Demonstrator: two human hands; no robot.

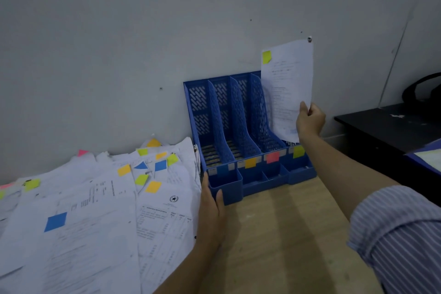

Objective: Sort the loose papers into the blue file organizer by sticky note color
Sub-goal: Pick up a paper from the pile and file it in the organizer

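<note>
Paper pile [95,210] covers the left of the desk [274,234], sheets overlapping w/ sticky notes in blue, orange, yellow-green, pink showing. Risk: it sits right beside the left hand, so a careless nudge could slide sheets or hide note colours.

Blue organizer [238,126] stands against the wall, four slots, all look empty; front labels run blue, orange, pink, yellow-green [298,151] left to right. Left hand [211,207] rests flat against its front left corner, fingers straight, steadying it. If that hand lifts, pushing a sheet in could prob shift the light rack.

Right hand [310,120] pinches a sheet [287,88] by its lower right edge, upright over the rightmost slot. Sheet carries a yellow-green note [266,57] top left, so slot matches. Risk: held by one edge only, the sheet may bow, catch the divider, or slip into the pink slot next door.
</note>
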